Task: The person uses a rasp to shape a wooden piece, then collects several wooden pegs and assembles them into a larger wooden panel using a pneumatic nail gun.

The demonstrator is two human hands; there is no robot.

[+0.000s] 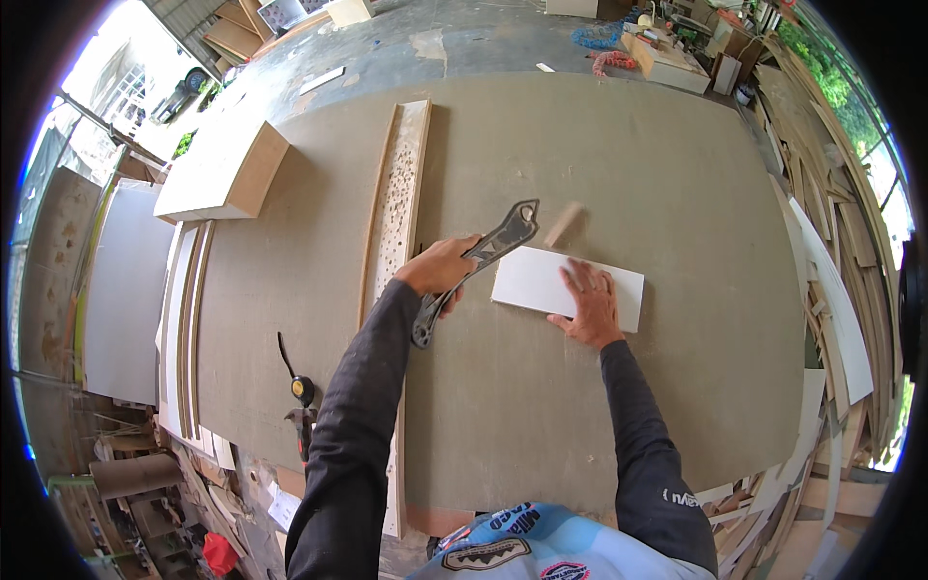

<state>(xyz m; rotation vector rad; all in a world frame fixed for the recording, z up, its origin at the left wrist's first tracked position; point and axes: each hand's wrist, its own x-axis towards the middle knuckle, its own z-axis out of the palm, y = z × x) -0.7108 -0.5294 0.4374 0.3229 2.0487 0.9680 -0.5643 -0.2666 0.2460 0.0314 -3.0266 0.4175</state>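
Well to the left of the left hand [440,268], a white box [217,174] sits at the left edge of the brown worktable [715,184], and white panels [179,319] lie nearer than it along this same edge. A tape measure [303,391] rests nearer to the person, left of the forearm, with its strip pulled out. Just beside the left hand, a long spotted wooden board [396,208] runs across the table; the hand is over its right edge. The left hand is closed around the middle of a long black hand tool [503,234], whose far end points away to the right. A small wood block [565,225], blurred, is just ahead of this end.

The right hand [592,309] is spread flat on a white rectangular board [528,280], fingers apart, not wrapped around it. The left edge of this board is free of the fingers, near the tool. To the right of the right hand, the table surface is open until its edge, and beyond stand stacked wood strips [851,217].
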